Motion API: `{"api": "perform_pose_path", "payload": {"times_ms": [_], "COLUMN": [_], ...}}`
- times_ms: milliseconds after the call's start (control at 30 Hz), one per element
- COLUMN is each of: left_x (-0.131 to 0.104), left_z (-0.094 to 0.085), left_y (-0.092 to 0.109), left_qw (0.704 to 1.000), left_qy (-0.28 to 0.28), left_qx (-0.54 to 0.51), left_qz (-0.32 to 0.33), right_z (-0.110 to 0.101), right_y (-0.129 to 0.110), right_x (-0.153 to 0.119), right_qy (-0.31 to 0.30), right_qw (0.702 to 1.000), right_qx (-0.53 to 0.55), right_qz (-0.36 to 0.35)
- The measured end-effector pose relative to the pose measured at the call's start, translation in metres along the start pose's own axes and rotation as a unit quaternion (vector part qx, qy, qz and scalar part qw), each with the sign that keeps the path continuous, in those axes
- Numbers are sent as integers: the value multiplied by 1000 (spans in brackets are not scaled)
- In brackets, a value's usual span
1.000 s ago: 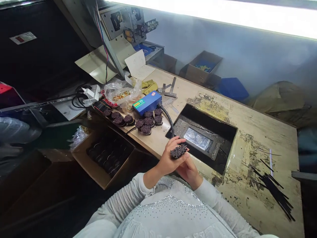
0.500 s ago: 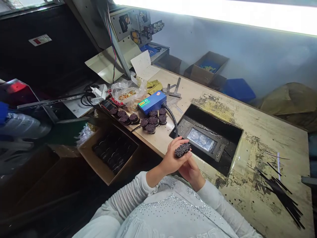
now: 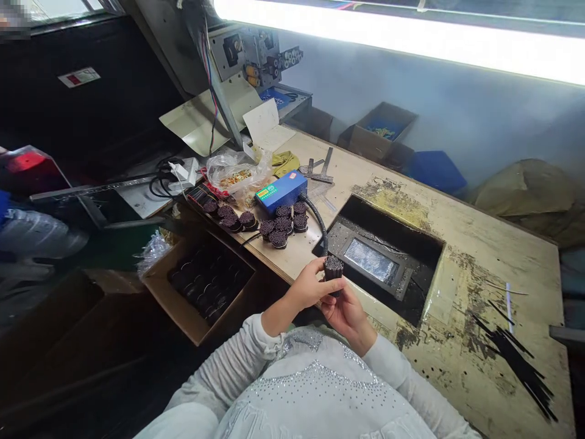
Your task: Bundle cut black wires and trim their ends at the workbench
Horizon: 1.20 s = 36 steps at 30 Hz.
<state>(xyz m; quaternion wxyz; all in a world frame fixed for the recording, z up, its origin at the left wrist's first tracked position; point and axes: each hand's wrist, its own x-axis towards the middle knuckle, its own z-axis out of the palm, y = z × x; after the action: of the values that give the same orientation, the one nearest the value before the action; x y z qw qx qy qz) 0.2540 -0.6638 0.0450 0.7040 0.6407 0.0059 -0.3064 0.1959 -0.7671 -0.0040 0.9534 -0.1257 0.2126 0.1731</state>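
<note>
A tight bundle of thin black wires (image 3: pixel 333 267) stands nearly upright in front of my body, its speckled cut ends facing up. My left hand (image 3: pixel 311 285) is closed around its side, the thumb across the near face. Below, my right hand (image 3: pixel 350 314) has its curled fingers at the bundle's lower end, partly hidden behind the left fingers. Several similar bundles (image 3: pixel 278 236) stand on the table to the left, beside a blue box-shaped device (image 3: pixel 282 190). A ribbed black hose (image 3: pixel 320 221) runs from the device toward the table's recess.
A metal plate with a shiny window (image 3: pixel 371 258) sits in the recess beyond my hands. At lower left, a cardboard box (image 3: pixel 158 274) holds more black bundles. Loose black strips (image 3: pixel 521 366) lie on the right. A plastic bag (image 3: pixel 214 163) and metal squares (image 3: pixel 322 171) lie farther back.
The bundle has turned from tilted to nearly upright, showing its side. Both hands have shifted slightly left, and the right fingers have come to its lower end.
</note>
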Motion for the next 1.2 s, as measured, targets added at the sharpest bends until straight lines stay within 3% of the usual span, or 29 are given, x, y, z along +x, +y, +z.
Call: {"api": "perform_pose_path", "payload": {"times_ms": [167,500,567,733,833,933,1033,1100,1200], "left_x": [-4,-9,-6,-1,-4,-9,-14,-16,-18], "left_z": [1,-2,-7,-16,-14,-9,-6,-4,-1], "left_y": [2,2,0,-2,-1,1,2,3,3], "left_qw": [998,995,997,990,989,990,991,990,991], "left_qy": [38,52,17,-133,-138,-95,-33,-1,27], "left_qx": [23,45,32,-33,-59,-101,-126,-129,-126], "left_qz": [55,71,67,29,10,-8,34,51,37], "right_z": [5,2,2,5,5,4,9,18,36], "right_y": [2,2,3,6,2,-14,-35,-45,-51], "right_x": [-1,-3,-4,-6,-4,-4,-10,-17,-28], "right_qy": [-7,-10,-15,-27,-42,0,45,27,-25], "right_qw": [1000,999,998,992,977,945,877,826,753], "right_qx": [5,-35,-53,-120,-199,-328,-443,-493,-566], "right_qz": [17,16,17,40,71,5,-179,-270,-336]}}
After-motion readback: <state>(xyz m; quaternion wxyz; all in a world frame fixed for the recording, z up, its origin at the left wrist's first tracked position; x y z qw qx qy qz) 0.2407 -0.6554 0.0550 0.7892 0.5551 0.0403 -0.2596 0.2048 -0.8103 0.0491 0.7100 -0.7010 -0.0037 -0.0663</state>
